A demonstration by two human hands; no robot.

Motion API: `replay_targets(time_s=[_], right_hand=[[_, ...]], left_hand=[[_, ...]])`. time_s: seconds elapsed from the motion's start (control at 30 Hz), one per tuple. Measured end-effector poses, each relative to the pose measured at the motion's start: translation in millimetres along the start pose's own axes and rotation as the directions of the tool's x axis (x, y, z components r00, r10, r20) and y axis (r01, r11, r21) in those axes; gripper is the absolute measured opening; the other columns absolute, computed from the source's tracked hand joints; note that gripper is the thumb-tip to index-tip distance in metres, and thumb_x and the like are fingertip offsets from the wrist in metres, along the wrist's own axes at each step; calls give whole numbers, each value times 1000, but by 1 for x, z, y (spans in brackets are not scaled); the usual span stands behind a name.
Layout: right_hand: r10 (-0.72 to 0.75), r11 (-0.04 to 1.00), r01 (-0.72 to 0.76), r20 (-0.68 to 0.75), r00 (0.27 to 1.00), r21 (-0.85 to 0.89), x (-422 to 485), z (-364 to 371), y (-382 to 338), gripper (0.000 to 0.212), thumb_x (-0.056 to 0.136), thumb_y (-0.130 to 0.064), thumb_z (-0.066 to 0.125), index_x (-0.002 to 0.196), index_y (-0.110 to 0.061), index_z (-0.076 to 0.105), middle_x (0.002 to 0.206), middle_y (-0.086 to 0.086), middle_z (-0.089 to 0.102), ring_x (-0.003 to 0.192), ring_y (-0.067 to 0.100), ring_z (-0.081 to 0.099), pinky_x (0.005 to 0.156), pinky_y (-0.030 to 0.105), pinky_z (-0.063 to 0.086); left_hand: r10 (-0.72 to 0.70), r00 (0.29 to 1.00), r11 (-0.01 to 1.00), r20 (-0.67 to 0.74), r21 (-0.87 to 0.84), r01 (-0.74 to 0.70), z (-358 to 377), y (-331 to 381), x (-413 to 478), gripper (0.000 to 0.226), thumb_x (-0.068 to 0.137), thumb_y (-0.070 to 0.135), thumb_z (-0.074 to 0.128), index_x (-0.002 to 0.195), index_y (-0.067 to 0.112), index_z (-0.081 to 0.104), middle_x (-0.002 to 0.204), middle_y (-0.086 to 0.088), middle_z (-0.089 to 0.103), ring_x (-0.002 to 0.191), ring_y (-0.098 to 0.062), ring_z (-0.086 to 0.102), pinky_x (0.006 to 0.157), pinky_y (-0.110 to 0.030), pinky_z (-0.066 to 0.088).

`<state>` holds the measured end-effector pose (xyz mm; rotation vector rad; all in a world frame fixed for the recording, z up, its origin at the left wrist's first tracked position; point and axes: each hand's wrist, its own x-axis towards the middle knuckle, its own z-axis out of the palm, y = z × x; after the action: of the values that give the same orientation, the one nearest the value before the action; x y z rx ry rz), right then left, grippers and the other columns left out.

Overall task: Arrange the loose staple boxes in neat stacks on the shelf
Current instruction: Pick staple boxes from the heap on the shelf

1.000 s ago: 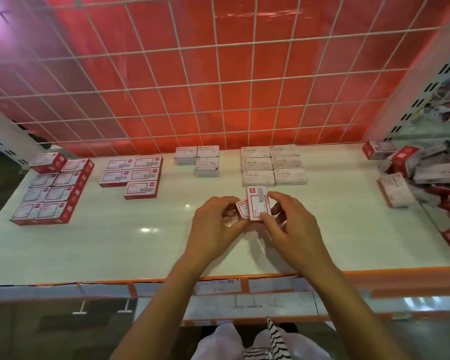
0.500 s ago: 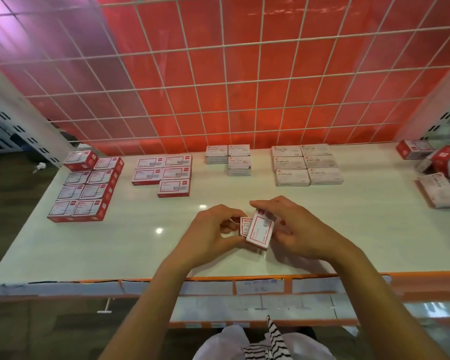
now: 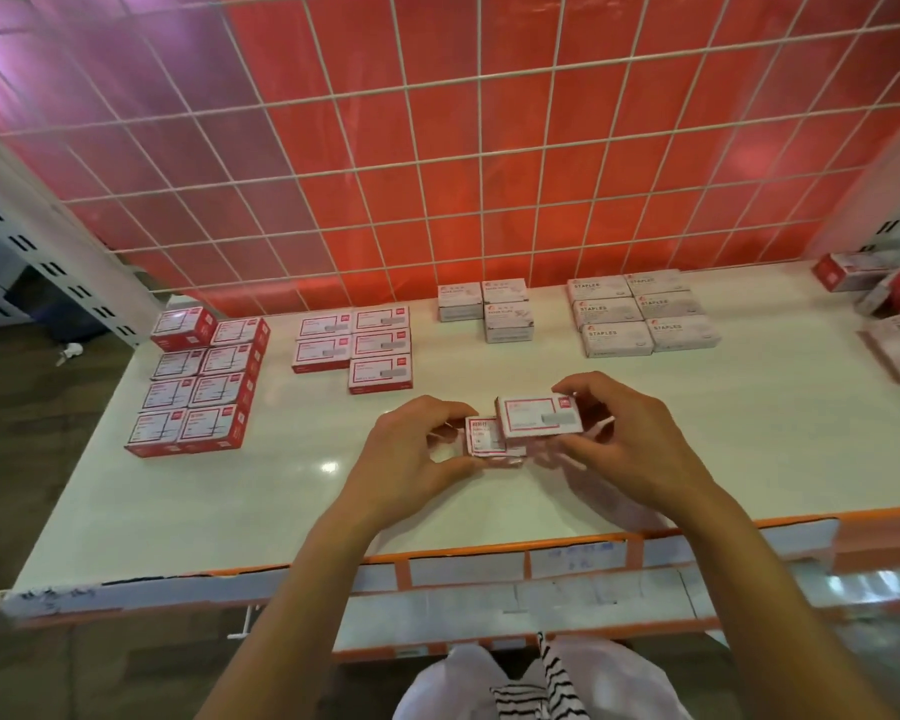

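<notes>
Staple boxes [image 3: 539,415] between hands [image 3: 411,452] [image 3: 627,441]

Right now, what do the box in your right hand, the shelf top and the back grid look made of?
Staple box: thin printed cardboard, apparently; matt, crisp folded edges. Shelf: hard, glossy white top that mirrors the lights; painted metal or laminate, cannot tell. Back grid: thin white-coated wire, probably metal.

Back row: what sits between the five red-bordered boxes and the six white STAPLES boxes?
Three white boxes in a cluster, bare shelf on either side of them; head view shows it.
</notes>
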<state>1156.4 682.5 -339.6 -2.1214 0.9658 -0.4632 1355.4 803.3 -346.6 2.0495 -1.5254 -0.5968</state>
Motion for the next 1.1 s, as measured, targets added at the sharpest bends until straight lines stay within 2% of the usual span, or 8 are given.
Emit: replay_targets(time_s=[0.17,0.3,0.4,0.47,0.57,0.77,0.97,1.1], right_hand=[[39,999,-39,-86,996,3,1,-3,6,42,78,-16,74,116,-25,58,97,-12,62,85,5,58,63,5,44],[16,999,-17,-50,999,-27,5,-7,12,45,82,-18,71,124,-21,56,100,-13,57,88,7,56,63,3,40],[2,1000,-2,-19,1000,-31,9,-10,16,46,83,-16,70,126,-19,55,108,-7,62,92,10,55,65,4,38],[-9,1000,9,-2,1000,-27,11,-11,18,46,83,-17,71,126,-18,55,113,-3,64,93,11,56,69,6,39],[-31,999,32,13,999,-15,14,-11,22,44,81,-20,72,122,-20,57,108,-2,65,91,12,58,71,12,43],[-69,997,70,27,997,-18,16,-9,18,42,79,-21,74,118,-22,58,98,-7,61,88,13,58,68,12,43],[-83,996,83,42,996,-10,18,7,4,42,80,-22,74,119,-23,58,102,-8,62,90,12,58,70,12,45],[-91,996,91,20,996,10,23,28,-14,41,78,-22,76,116,-27,60,103,-7,63,89,11,57,70,15,46]], left_hand=[[-33,999,999,-36,-26,32,2,1,-4,47,79,40,73,123,28,59,116,13,60,87,9,51,74,6,35],[-71,994,996,-84,-58,66,6,5,-8,46,79,39,74,122,28,60,116,11,62,93,2,56,77,4,38],[-104,989,992,-101,-76,96,8,10,-12,47,79,38,74,122,27,60,116,10,63,95,1,58,79,3,39],[-121,987,991,-107,-71,113,8,12,-13,48,79,38,74,123,27,59,117,10,63,95,1,57,78,3,39],[-150,981,987,-125,-72,142,9,14,-17,49,80,37,74,125,27,58,119,11,62,94,3,56,77,4,38],[-150,978,987,-148,-72,141,10,14,-24,48,79,38,74,123,25,59,117,10,63,95,2,57,77,3,38],[-149,977,988,-154,-59,141,-2,1,-35,49,79,41,73,123,25,59,116,12,63,93,6,56,76,2,39],[-152,979,988,-137,-22,150,-17,-16,-41,49,79,40,73,124,26,59,118,12,62,97,0,57,77,0,39]])
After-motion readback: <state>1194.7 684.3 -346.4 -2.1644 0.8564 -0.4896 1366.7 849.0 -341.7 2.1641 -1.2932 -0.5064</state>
